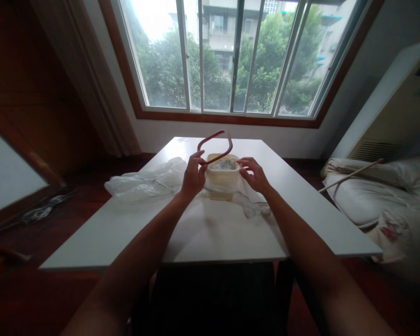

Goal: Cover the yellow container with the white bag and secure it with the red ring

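Note:
My left hand (195, 175) is closed on a reddish-brown ring (230, 147) shaped like a rounded square, held tilted above a small cream-coloured bin (221, 196). A thin translucent plastic bag (227, 179) lines the bin and hangs down over its outside. At the bin's right rim, the curled fingers of my right hand (254, 173) grip the edge of this bag. Some pale crumpled stuff shows inside the bin, too blurred to name.
Left of the bin, a heap of clear plastic (147, 179) lies on the white table (133, 233). A light-coloured sofa (357, 191) with a thin stick (353, 175) on it stands at the right. Behind the table is a wide window (217, 60).

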`<state>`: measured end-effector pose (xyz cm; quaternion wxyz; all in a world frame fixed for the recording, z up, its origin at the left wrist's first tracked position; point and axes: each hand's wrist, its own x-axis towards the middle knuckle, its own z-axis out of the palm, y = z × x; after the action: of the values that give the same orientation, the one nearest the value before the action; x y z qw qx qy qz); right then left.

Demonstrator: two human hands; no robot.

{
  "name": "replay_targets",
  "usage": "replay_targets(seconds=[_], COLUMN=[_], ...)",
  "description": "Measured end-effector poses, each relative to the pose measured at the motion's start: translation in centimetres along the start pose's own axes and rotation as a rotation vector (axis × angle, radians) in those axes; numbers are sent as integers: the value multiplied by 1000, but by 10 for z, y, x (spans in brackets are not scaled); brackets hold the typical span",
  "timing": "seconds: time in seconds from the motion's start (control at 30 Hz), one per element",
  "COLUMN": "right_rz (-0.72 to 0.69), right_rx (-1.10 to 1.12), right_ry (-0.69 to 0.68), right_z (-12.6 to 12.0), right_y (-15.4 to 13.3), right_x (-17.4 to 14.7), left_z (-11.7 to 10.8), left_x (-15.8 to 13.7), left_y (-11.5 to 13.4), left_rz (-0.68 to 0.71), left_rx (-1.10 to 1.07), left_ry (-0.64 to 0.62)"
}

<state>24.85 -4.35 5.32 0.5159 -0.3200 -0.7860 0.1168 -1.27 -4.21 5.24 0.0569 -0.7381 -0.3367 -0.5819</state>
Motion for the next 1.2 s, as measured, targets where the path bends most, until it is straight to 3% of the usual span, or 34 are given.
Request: replay_targets(seconds=[0.33,0.7,1.2], right_rz=[-67,-60,-20], right_rx=[-89,-118,-49], right_ry=[91,69,67], right_z=[8,10,10], right_y=[-8,-2,3], right_x=[0,0,1], left_z=[-5,-5,-1], left_x=[1,1,1], left_y=[6,11,5], left_rz=[35,133,32], left_rx=[-57,-102,-146], left_ry=[-115,-28,-44])
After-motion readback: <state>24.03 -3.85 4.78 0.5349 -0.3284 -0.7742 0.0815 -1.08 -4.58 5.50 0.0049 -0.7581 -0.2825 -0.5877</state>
